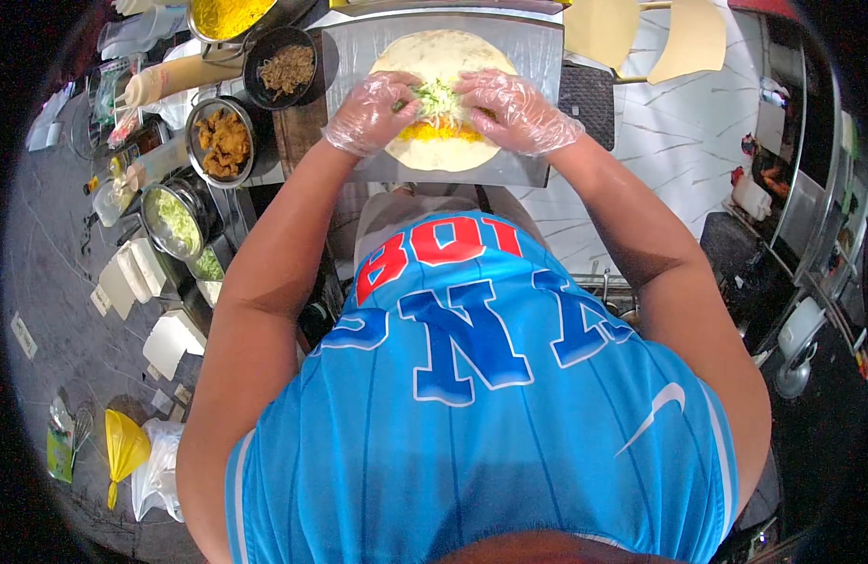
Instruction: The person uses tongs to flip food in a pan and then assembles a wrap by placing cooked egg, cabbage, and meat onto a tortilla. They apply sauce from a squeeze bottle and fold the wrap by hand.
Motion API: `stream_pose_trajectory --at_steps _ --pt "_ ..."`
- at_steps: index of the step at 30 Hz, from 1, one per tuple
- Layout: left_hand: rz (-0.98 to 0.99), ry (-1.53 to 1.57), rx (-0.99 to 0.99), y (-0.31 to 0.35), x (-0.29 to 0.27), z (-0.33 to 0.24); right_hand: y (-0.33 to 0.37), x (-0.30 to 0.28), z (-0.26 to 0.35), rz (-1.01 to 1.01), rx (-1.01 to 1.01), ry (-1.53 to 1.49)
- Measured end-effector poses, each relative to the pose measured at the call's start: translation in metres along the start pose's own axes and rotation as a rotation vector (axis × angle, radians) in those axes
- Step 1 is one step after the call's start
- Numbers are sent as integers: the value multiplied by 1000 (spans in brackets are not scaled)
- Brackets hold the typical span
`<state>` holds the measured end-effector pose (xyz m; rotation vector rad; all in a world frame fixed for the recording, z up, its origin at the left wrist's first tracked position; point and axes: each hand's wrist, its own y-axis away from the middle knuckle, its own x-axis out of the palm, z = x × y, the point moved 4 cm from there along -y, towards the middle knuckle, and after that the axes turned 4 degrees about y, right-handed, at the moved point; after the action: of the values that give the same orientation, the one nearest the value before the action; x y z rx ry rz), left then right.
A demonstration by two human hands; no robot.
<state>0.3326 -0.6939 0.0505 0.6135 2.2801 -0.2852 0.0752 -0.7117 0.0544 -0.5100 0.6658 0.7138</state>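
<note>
A round flatbread lies on a metal sheet at the top centre. Across its middle runs shredded lettuce, with a yellow-orange shredded filling along the near side. Both hands wear clear plastic gloves. My left hand is at the left end of the filling, its fingers curled in on the lettuce. From the right, my right hand reaches over the flatbread, fingers bent and gathered against the other end of the lettuce. The fingertips are partly hidden in the shreds.
To the left stand a bowl of brown shredded food, a bowl of fried pieces, a bowl of chopped lettuce and a sauce bottle. A yellow-filled pan is at the upper left. Beige boards sit upper right.
</note>
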Motion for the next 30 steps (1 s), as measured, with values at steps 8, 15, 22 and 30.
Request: stream_pose_trajectory --at_steps 8,15,22,30 --pt "-121 154 -72 8 -15 4 -3 -22 -2 -69 225 -66" --pt "-42 61 -107 15 -12 14 -4 -2 11 -80 50 127" --pt "-86 107 -155 8 -9 2 2 1 3 -35 156 45" --pt "-75 29 -134 6 -9 -3 9 -3 -2 -78 374 -74"
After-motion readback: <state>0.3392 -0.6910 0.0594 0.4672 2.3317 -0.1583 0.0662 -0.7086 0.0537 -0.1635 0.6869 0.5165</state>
